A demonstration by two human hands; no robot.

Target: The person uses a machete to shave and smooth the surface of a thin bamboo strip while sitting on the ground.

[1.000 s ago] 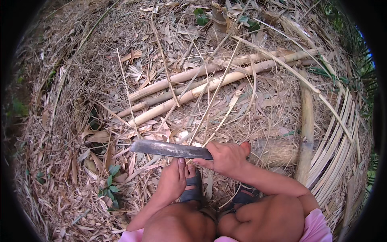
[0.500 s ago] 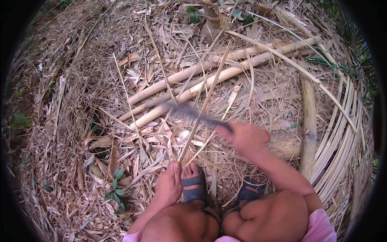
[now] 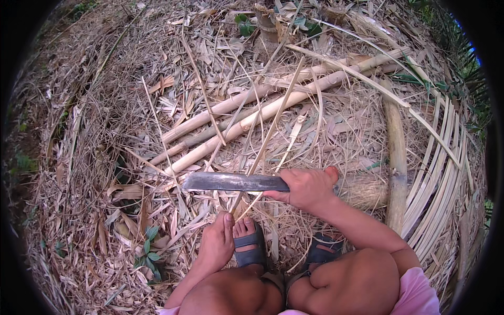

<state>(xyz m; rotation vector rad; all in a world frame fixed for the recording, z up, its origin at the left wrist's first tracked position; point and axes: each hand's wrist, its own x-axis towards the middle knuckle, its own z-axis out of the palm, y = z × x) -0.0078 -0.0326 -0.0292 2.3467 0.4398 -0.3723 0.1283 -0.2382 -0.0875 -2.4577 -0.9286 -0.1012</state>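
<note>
Head view: littered ground [image 3: 97,181] all round, poles [image 3: 239,128] lying ahead, pale strips [image 3: 428,186] fanning along the right edge. One strip [image 3: 288,90] slants up from the left hand [image 3: 216,239], whose grip pinches its near end. The knife [image 3: 231,182], in the grip of the right hand [image 3: 310,188], crosses over it, with room past its tip.

Dry leaves [image 3: 79,215] all over the place, poles [image 3: 205,150] across the middle!
Three of them slant up to the right there, lying close together; beyond them stands a cut stump [image 3: 267,29], green leaves [image 3: 244,25] just beside it. Over on the right, a fourth pole [image 3: 395,144] lies across a thick log [image 3: 365,191]. Down at lower left, a small plant [image 3: 151,247] pokes up, and greenery [image 3: 459,58] hugs the upper right rim.
</note>
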